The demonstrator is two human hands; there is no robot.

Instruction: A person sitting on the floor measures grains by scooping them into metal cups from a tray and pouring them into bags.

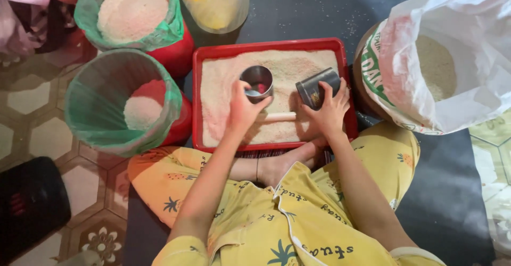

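A red tray [197,85] spread with white rice lies on the floor in front of me. My left hand [243,109] grips an upright metal cup [257,79] by its rim, over the tray's middle. My right hand [330,109] holds a second metal cup [315,87], tipped on its side above the rice. A pale stick [280,117] lies on the rice between my hands. My bare foot [287,162] rests against the tray's near edge.
Two red buckets lined with green bags stand at the left: one [106,106] holds a little rice, the other [133,10] is nearly full. A large white sack [442,58] of rice stands at the right. A clear yellow-tinted jar [213,2] stands behind the tray. Another person's sleeve [21,0] shows top left.
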